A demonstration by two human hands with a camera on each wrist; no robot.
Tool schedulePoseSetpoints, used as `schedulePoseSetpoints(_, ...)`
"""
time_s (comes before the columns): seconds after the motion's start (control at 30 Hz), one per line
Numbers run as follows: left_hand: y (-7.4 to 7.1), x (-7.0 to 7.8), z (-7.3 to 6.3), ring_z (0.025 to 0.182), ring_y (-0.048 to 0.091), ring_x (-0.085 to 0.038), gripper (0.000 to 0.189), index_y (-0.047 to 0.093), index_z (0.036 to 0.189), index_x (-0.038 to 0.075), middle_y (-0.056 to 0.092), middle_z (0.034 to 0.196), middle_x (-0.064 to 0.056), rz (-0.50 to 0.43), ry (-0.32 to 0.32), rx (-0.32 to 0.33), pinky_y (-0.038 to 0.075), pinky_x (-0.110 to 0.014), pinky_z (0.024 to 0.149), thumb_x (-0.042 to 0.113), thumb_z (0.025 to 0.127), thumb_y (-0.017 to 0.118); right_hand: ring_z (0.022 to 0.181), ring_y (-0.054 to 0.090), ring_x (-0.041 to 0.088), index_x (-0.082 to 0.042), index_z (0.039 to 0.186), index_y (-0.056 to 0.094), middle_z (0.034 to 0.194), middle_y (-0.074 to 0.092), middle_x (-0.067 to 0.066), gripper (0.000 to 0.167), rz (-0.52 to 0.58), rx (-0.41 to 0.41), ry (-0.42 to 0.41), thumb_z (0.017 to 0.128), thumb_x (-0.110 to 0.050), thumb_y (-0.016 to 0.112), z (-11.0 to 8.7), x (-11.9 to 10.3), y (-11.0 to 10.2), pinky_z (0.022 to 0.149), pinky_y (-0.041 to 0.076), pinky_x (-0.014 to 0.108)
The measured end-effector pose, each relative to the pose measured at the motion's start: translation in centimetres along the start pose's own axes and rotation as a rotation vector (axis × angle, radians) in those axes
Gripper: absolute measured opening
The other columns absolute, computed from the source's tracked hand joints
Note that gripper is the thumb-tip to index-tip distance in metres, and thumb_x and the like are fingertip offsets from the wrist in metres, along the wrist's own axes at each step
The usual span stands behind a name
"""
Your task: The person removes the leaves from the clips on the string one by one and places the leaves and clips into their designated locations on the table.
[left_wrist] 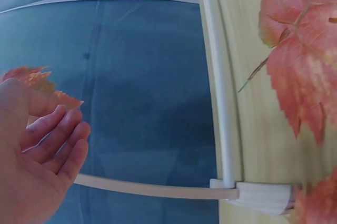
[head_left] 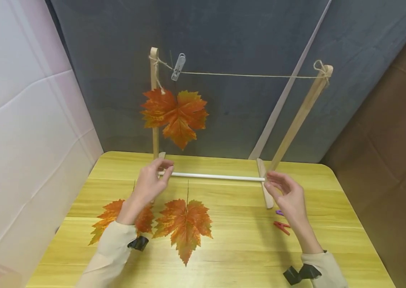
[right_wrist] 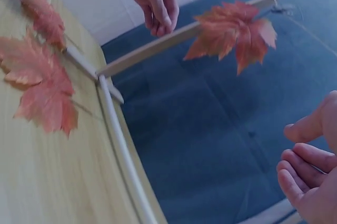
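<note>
My left hand is raised beside the left post, its fingers loosely bent with nothing in them. Level with it on the other side, my right hand hovers near the right post, also holding nothing. A white rod joins the feet of the two posts; the hands overlap its ends in the head view but stand apart from it in the wrist views. Between the post tops runs a twine line bearing a grey clothespin. Below that clothespin hangs an orange maple leaf.
Two more leaves lie on the wooden table: one in the middle, another partly hidden under my left forearm. A purple clothespin and a red clothespin lie by my right wrist. Dark cloth hangs behind.
</note>
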State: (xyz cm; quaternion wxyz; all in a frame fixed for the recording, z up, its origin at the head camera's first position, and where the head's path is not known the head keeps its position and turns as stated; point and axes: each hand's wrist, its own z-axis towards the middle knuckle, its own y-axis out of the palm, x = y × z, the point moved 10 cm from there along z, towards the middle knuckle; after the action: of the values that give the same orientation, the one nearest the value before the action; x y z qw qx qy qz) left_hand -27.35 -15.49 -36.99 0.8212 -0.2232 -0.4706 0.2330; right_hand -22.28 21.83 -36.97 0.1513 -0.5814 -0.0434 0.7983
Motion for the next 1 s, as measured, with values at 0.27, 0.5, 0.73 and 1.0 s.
schedulePoseSetpoints(0.27,-1.4,0.9,0.9,0.098,0.070,-0.034,0.017,0.069,0.111,-0.002,0.073,0.104,-0.017,0.011,0.055,0.039,0.056,-0.051,0.089,0.008,0.098,0.064,0.111,0.067,0.010,0.002,0.126,0.064,0.127,0.067,0.019,0.035,0.024,-0.056,-0.055,0.092,-0.003,0.072,1.6,-3.0,2.0,0.098,0.051,0.018)
schedulePoseSetpoints(0.5,-3.2,1.8,1.7,0.095,0.068,-0.032,0.014,0.070,0.108,-0.001,0.073,0.102,-0.017,-0.001,0.095,0.107,0.054,-0.048,0.087,0.005,0.096,0.066,0.113,0.066,0.006,0.005,0.128,0.062,0.127,0.066,0.020,0.038,0.076,-0.091,-0.132,0.091,0.003,0.071,3.3,-6.1,4.0,0.101,0.051,0.023)
schedulePoseSetpoints(0.73,-4.7,3.2,3.0,0.096,0.069,-0.031,0.014,0.070,0.107,-0.003,0.074,0.104,-0.017,-0.038,0.158,0.179,0.055,-0.044,0.085,0.004,0.095,0.067,0.113,0.065,0.004,0.004,0.129,0.062,0.129,0.067,0.020,0.040,0.071,-0.115,-0.214,0.090,0.002,0.072,5.1,-9.4,5.4,0.101,0.052,0.027)
schedulePoseSetpoints(1.0,-7.0,4.5,4.1,0.089,0.070,-0.031,0.013,0.072,0.105,-0.003,0.074,0.100,-0.016,-0.061,0.207,0.286,0.046,-0.015,0.080,0.002,0.094,0.068,0.115,0.066,0.012,0.004,0.128,0.063,0.127,0.067,0.020,0.037,0.132,-0.108,-0.262,0.091,0.001,0.071,6.9,-12.9,6.8,0.105,0.050,0.038)
